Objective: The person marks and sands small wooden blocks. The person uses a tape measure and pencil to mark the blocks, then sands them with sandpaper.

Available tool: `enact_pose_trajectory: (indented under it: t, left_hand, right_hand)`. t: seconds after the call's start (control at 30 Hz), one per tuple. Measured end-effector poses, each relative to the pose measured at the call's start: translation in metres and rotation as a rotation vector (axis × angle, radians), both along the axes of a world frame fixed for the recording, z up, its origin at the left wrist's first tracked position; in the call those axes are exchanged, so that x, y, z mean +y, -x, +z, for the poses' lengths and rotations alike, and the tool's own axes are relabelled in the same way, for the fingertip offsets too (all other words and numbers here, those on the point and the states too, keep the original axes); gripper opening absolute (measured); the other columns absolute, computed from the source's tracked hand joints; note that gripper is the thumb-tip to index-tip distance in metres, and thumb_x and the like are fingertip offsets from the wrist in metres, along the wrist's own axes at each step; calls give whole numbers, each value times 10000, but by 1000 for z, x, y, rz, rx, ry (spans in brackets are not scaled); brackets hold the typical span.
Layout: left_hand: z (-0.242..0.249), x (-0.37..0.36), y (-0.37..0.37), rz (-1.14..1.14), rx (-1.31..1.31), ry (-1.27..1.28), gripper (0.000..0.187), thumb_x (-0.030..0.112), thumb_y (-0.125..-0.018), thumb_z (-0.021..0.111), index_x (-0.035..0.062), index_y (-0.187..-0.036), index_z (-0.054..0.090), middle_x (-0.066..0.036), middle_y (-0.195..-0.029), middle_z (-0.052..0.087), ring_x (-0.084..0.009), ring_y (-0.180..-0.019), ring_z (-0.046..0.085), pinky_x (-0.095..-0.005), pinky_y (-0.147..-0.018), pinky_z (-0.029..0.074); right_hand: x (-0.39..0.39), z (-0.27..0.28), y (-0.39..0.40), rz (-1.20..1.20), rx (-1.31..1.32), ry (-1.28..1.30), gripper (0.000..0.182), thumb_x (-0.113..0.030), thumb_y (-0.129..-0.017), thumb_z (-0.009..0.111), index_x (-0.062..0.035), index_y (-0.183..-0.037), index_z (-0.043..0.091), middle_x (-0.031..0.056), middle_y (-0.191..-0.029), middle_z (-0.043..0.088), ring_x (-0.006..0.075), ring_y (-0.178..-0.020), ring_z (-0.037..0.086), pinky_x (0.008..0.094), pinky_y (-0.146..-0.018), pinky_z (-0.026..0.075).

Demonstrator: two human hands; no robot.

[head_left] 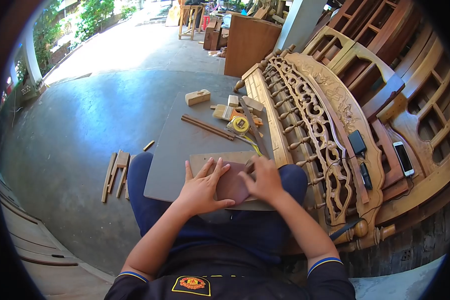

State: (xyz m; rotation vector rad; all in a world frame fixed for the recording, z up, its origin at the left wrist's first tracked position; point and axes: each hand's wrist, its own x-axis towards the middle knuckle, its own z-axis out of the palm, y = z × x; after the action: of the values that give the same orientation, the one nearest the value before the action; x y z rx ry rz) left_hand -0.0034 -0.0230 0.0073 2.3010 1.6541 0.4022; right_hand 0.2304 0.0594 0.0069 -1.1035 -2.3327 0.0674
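A reddish-brown sheet, like sandpaper (231,186), lies over a pale flat board (200,160) on the grey work panel (167,167) across my lap. My left hand (201,187) presses flat on the sheet's left side, fingers spread. At the sheet's right edge, my right hand (265,181) is closed with its fingers bent; a small dark piece (248,166) shows at the fingertips, its kind unclear. Farther up the panel are two dark wooden strips (207,127), a yellow tape measure (239,125), a paintbrush (224,112) and a wooden block (197,97).
Carved wooden furniture panels (305,105) lean close on my right, with a phone (403,158) and a black adapter (356,142) on them. Wood offcuts (116,172) lie on the floor to my left. A large brown board (251,46) stands ahead.
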Motion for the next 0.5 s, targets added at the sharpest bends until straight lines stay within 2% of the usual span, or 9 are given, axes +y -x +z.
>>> enact_pose_trajectory:
  t: [0.03,0.17,0.27,0.3,0.4,0.43,0.5]
  left_hand:
    - [-1,0,1,-3,-6,-9,1113,770,-853,698,165,-1698,301,-129,-1764,293,-313,-1654,203,-797,-1235,5]
    - [-3,1,5,-13,9,-12,1115,771,-852,699,168,-1700,297,-126,-1762,299,-314,-1653,204,-799,-1234,4]
    - [-2,0,0,-9,8,-2,1120,767,-851,703,173,-1704,287,-120,-1760,304,-313,-1655,196,-802,-1233,4]
    - [-1,0,0,2,3,-2,1122,765,-851,705,174,-1706,284,-118,-1760,306,-312,-1656,193,-803,-1232,4]
    - [-2,0,1,-3,2,-13,1131,765,-852,704,166,-1710,275,-116,-1757,312,-316,-1657,186,-808,-1228,8]
    - [0,0,4,-14,4,-14,1134,762,-853,706,161,-1711,270,-114,-1758,312,-319,-1657,185,-808,-1228,9]
    - [1,-5,7,-43,-1,0,1141,756,-855,709,150,-1713,261,-112,-1758,310,-323,-1658,183,-809,-1227,11]
  right_hand:
    - [13,-3,-5,-120,-10,72,418,-265,-889,806,-14,-1144,588,216,-1037,661,429,-976,642,510,-875,498]
    - [-33,-5,16,244,98,198,449,-277,-892,811,-5,-1172,589,229,-1058,651,445,-1017,644,542,-897,504]
    - [-24,-8,8,183,96,89,440,-264,-887,813,-11,-1169,590,226,-1045,651,444,-997,644,534,-875,508]
    - [-8,-1,1,35,-3,21,450,-262,-887,811,-5,-1182,590,218,-1017,654,442,-980,648,532,-859,509]
    - [16,-2,-1,-106,47,75,467,-289,-892,802,0,-1196,597,216,-1016,658,440,-974,651,537,-856,506]
    - [6,-8,3,11,163,85,468,-297,-903,792,3,-1208,604,219,-1036,664,440,-984,655,534,-871,510]
    - [-8,-7,2,-20,52,-28,457,-283,-906,792,5,-1205,601,215,-1032,666,433,-982,659,530,-875,515]
